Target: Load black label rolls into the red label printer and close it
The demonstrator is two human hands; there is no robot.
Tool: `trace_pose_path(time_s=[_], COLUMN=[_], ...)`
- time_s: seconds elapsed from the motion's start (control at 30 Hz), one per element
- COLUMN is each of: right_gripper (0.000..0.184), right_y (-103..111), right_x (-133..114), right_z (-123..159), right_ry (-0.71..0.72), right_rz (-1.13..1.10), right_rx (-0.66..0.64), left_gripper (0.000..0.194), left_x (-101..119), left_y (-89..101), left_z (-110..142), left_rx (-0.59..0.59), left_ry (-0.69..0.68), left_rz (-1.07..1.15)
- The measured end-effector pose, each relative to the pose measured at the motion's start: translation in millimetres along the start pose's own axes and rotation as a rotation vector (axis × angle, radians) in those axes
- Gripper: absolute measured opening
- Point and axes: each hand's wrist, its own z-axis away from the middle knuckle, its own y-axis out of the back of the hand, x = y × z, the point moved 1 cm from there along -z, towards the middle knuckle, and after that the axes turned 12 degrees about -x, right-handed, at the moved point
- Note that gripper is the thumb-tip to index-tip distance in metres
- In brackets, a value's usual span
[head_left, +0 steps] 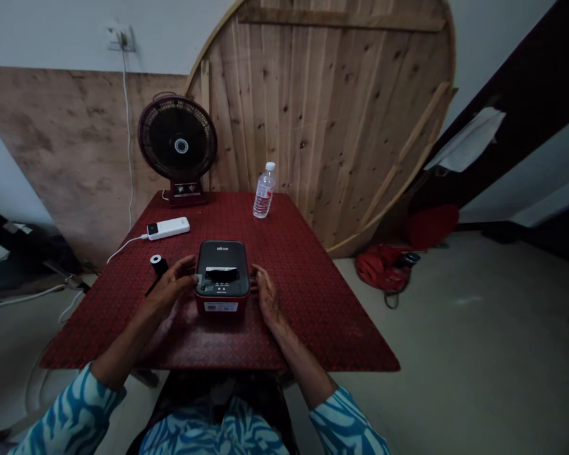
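A compact black-and-red label printer (222, 259) sits near the middle of a red patterned table (308, 303). My left hand (171, 284) presses its fingertips against the printer's left side. On the opposite side, my right hand (266, 294) cups the printer's right edge. Just beyond my left hand stands a small black roll with a white core (158, 265), with a thin black strip trailing from it. The hand does not appear to touch it. The printer's underside is hidden.
A white power bank (168, 228) with a white cable lies at the table's far left. Behind it stand a maroon desk fan (177, 138) and a plastic water bottle (264, 191). A round wooden board (322, 114) leans behind the table. A red bag (382, 268) lies on the floor.
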Motion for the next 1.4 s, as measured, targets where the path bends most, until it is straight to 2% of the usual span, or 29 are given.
trace_pose_path(time_s=[0.13,0.3,0.5,0.77,0.87,0.93,0.97,1.07,1.1,1.17,1.27,1.4], right_gripper=[0.055,0.056,0.052,0.056,0.052,0.049,0.048,0.047,0.046,0.045,0.044,0.043], right_y=[0.1,0.6,1.4,0.8,0.3,0.3,0.3,0.7,0.9,1.3,2.0,2.7], right_x=[0.3,2.5,2.5,3.5,3.9,5.2,6.2,9.8,11.0,12.8,13.9,13.7], right_z=[1.5,2.3,4.0,2.9,3.0,2.5,2.1,0.3,-0.3,-1.2,-1.6,-1.2], right_ry=[-0.013,-0.009,-0.007,-0.010,-0.011,-0.012,-0.008,0.008,0.012,0.020,0.027,0.021], right_rz=[0.048,0.074,0.078,0.077,0.073,0.069,0.069,0.078,0.080,0.078,0.077,0.091], right_rx=[-0.021,-0.017,-0.028,-0.029,-0.038,-0.048,-0.050,-0.046,-0.047,-0.051,-0.065,-0.055], left_gripper=[0.067,0.068,0.071,0.070,0.064,0.054,0.046,0.032,0.032,0.036,0.030,0.017], left_x=[-0.6,-1.9,-6.8,-7.4,2.9,16.6,24.6,44.2,47.6,49.0,44.6,36.1], left_y=[-4.3,-8.2,-8.0,-6.9,-1.8,-0.6,-2.4,-19.3,-27.3,-43.0,-59.2,-62.4], left_z=[-6.8,-11.8,-10.5,-9.6,-7.3,-8.5,-11.0,-28.8,-37.6,-57.6,-84.2,-98.0], left_rx=[-0.006,-0.116,-0.165,-0.177,-0.118,-0.061,-0.073,-0.292,-0.380,-0.518,-0.511,-0.480], left_ry=[0.067,0.072,0.029,0.018,-0.031,-0.126,-0.181,-0.257,-0.232,-0.096,0.004,-0.004], left_rz=[0.149,0.244,0.236,0.159,-0.022,-0.260,-0.410,-0.929,-1.110,-1.427,-1.523,-1.475])
